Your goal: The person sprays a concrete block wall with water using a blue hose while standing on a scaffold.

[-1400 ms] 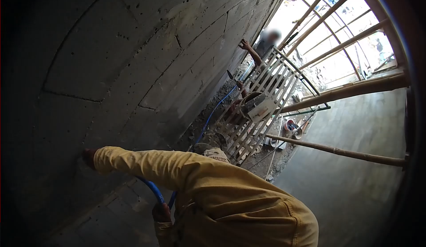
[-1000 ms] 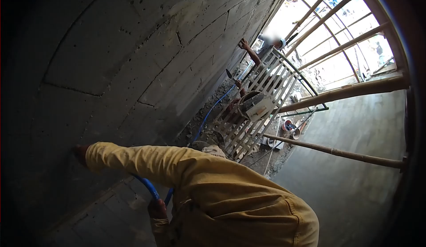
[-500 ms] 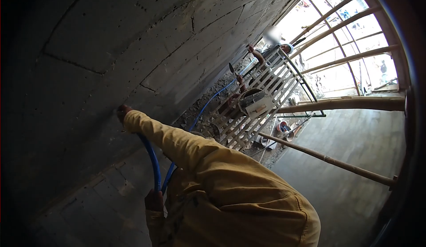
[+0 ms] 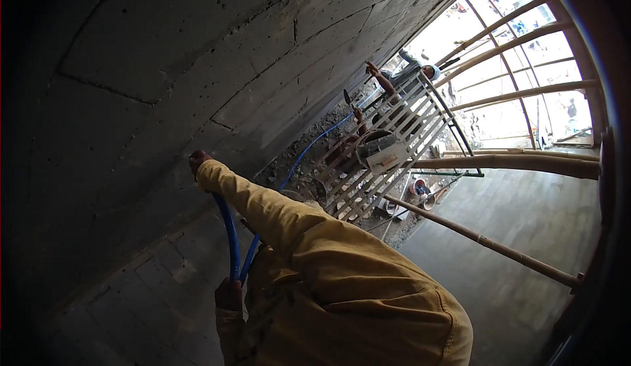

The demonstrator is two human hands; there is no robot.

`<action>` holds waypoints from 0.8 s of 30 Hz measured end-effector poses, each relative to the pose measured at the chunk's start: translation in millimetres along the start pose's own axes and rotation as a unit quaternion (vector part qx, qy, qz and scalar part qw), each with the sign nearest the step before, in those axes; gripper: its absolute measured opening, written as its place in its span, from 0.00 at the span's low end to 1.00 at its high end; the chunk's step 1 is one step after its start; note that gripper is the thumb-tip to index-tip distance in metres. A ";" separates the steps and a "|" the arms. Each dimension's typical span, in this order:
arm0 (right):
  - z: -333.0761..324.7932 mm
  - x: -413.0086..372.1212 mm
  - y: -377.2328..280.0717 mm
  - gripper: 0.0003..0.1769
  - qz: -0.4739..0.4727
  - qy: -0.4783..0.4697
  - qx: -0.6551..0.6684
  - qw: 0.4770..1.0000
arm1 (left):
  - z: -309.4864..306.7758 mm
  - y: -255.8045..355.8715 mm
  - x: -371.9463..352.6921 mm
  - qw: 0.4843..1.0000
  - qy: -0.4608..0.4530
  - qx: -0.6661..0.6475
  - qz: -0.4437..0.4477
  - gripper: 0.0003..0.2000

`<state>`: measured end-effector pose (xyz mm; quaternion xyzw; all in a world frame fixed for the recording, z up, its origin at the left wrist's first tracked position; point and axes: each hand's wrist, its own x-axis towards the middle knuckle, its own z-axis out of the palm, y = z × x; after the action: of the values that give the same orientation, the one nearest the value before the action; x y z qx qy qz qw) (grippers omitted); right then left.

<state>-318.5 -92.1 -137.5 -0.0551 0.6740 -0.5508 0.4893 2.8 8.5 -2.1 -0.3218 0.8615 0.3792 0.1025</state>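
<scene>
A grey block wall (image 4: pixel 164 57), its joints dark, fills everything from eight round to twelve o'clock. The wearer's yellow shirt sleeve (image 4: pixel 368 294) spreads across five and six o'clock, tapering toward nine. A bright opening crossed by bamboo poles (image 4: pixel 526 92) takes up one to two o'clock, and a smooth cement surface (image 4: pixel 506 202) lies at three to four. A slatted platform (image 4: pixel 427 113) slants at two o'clock, with a co-worker (image 4: pixel 388 87) on its far side, one hand raised toward the wall. The blue hose (image 4: pixel 231 234) bends between the two hands at eight o'clock; a length passes behind the sleeve and shows again on the rubble toward one o'clock. A round bucket (image 4: pixel 365 144) and a pale board (image 4: pixel 388 159) sit together at the slats near two. At seven o'clock the left hand (image 4: pixel 229 295) has its fingers curled around the hose. At nine the right hand (image 4: pixel 199 162) is against or just beside the wall, the hose running up beneath its wrist; I cannot tell whether its dark fingers pinch anything. Smallest is a trowel (image 4: pixel 347 96) at one o'clock, by the co-worker's lower hand.
</scene>
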 end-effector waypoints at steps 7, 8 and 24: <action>-12.7 -26.5 -12.0 0.20 0.019 -0.004 0.019 1.000 | 3.2 -2.9 -1.5 1.000 0.002 0.016 -0.007 0.17; -13.1 -26.2 -10.1 0.21 0.019 -0.004 0.019 1.000 | 3.9 -3.4 -1.9 1.000 0.004 0.013 -0.014 0.18; -12.4 -13.9 7.1 0.25 0.005 -0.040 -0.058 0.998 | 8.1 -1.1 -3.1 0.999 0.002 -0.005 -0.046 0.16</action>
<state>-317.0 -72.3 -135.9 -0.1019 0.6847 -0.5057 0.5149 5.3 15.3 -7.1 -0.3623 0.8442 0.3776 0.1161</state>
